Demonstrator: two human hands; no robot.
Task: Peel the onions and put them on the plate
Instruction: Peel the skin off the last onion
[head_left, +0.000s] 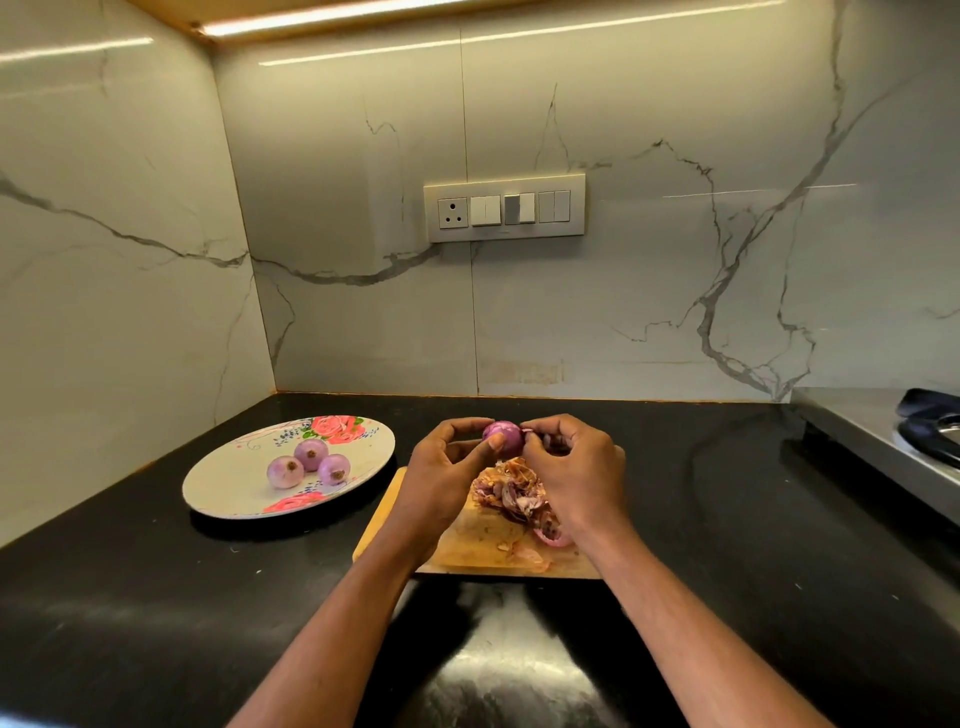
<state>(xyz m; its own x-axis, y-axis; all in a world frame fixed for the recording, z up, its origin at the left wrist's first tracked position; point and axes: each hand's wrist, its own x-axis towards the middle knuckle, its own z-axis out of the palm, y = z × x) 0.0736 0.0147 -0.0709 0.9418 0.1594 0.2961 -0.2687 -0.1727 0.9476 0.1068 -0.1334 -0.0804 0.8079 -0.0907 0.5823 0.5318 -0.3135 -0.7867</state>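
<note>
Counter: you are working over a black stone countertop (156, 597) set into a corner of pale marble-veined wall (675, 260).
Wall fitting: a switch panel (504, 208) with one socket sits on the wall, well beyond your fingers.
Board: a wooden cutting board (483, 540) lies on the counter right below your hands, partly hidden by your wrists.
Peels: a heap of onion skins (517, 496) rests on the board, just under your fingers.
Left hand: your left hand (447, 457) has its fingers curled around the onion (503, 435), thumb tip pressed on its near side, the other fingertips over the top.
Right hand: your right hand (576, 462) meets the onion from the other side, fingers bent and bunched, the tips pinching a thin strip of skin at the onion's edge.
Onion in hand: it is held off the board, between both sets of fingertips.
Plate: a floral plate (234, 493) sits on the counter, well off to the left of your left fingers.
On the plate: three peeled onions (310, 462) cluster near its middle, touching one another.
Far right: a steel stove edge (883, 441) shows, well apart from your right fingers.
</note>
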